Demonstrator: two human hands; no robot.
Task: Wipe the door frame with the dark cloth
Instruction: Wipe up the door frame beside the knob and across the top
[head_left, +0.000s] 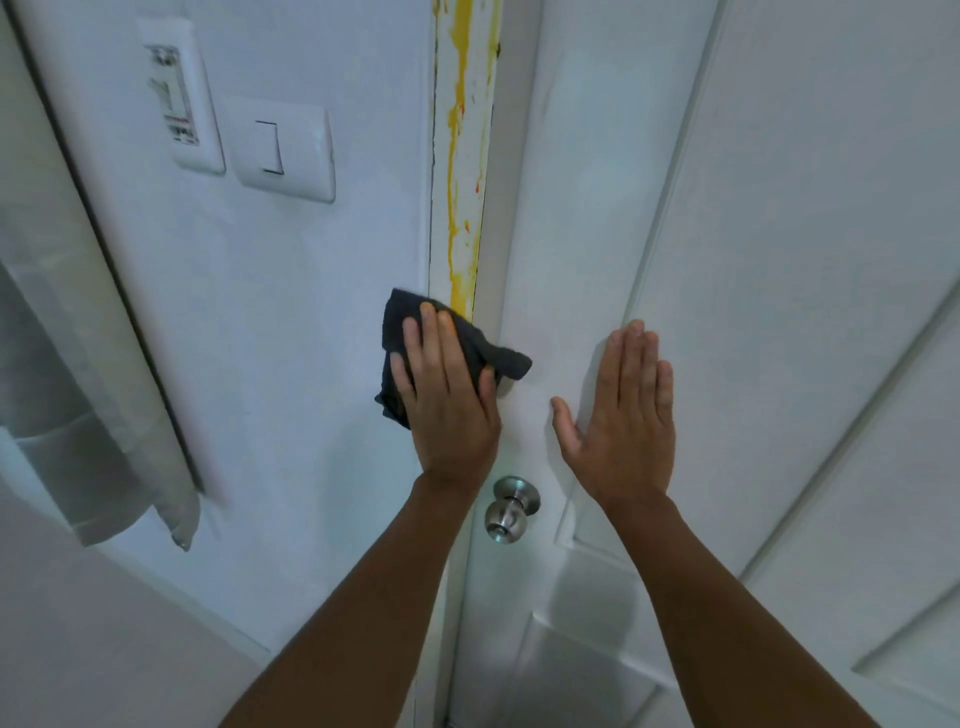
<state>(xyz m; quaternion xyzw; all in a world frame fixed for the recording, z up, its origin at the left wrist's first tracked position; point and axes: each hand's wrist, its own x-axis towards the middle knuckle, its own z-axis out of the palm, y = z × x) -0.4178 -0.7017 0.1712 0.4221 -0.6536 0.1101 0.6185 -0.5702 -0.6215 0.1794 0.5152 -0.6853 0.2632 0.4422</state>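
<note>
The white door frame (462, 208) runs vertically through the middle of the view, streaked with yellow and a few orange drips from the top down to about mid-height. My left hand (447, 395) presses the dark cloth (395, 322) flat against the frame just below the lowest yellow drip, fingers spread over it. The cloth sticks out above, left and right of the hand. My right hand (623, 415) lies flat and open on the white door (753, 260), to the right of the frame, holding nothing.
A round metal door knob (511, 509) sits just below my left wrist. On the wall to the left are a white light switch (283, 150) and a labelled white plate (182, 98). A pale fabric piece (93, 415) hangs at far left.
</note>
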